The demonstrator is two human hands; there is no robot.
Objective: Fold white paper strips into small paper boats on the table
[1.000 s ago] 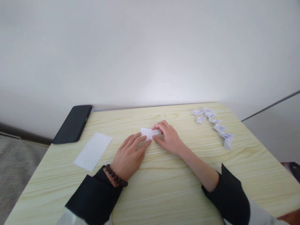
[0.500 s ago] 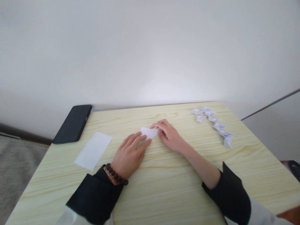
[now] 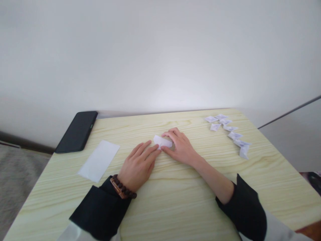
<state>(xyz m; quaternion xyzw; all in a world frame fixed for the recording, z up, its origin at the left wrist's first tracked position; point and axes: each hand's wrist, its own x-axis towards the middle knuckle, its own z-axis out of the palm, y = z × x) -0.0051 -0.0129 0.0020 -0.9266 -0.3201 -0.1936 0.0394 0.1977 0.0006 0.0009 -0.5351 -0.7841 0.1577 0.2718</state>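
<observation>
A small folded piece of white paper (image 3: pixel 163 142) lies on the table between my hands. My left hand (image 3: pixel 137 164) rests palm down with its fingers stretched out and slightly apart. Its index finger and thumb tips touch the near left edge of the paper. From the other side, my right hand (image 3: pixel 182 147) curves over the paper, index finger on the far edge and thumb on the near edge, gripping it. A flat rectangular sheet of white paper (image 3: pixel 99 160) lies to the left of my left hand.
Several small folded white paper pieces (image 3: pixel 235 135) form an uneven line at the right on the wooden table (image 3: pixel 170 207). A black phone (image 3: pixel 77 131) lies at the far left edge. A white wall (image 3: pixel 160 60) rises directly behind the table.
My right thumb has moved left along the near edge of the paper, close to my left fingertips. The paper has shifted slightly right and looks narrower. My left hand has barely moved.
</observation>
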